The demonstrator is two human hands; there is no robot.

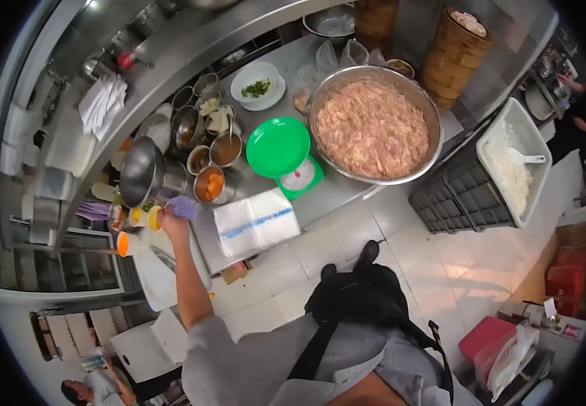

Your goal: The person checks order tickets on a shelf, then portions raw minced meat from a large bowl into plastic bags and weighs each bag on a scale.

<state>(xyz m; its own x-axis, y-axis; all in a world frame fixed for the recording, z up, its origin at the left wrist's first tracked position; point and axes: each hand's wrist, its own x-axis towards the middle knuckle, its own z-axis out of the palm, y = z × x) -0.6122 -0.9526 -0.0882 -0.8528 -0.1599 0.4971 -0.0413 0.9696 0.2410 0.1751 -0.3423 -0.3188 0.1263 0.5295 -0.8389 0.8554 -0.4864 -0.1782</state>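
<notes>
My left hand (174, 223) reaches out over the left end of the counter, fingers closed. A bunched purple cloth (183, 208) sticks out from the hand, which appears to grip it. Right beside the fingers is a small yellow cup (154, 218). A white cutting board (154, 281) with a knife (163, 258) on it lies below the hand. Close by are a dark metal bowl (142, 172) and a metal container of orange pieces (210, 185). My right hand is out of view.
A large steel bowl of raw minced meat (372, 128), a green scale (300, 177) with a green plate (278, 147) and a folded white cloth (257, 221) occupy the counter. Bamboo steamers (457, 57) stand behind. A white tub (515, 162) sits on dark crates at right; another person (103, 386) is lower left.
</notes>
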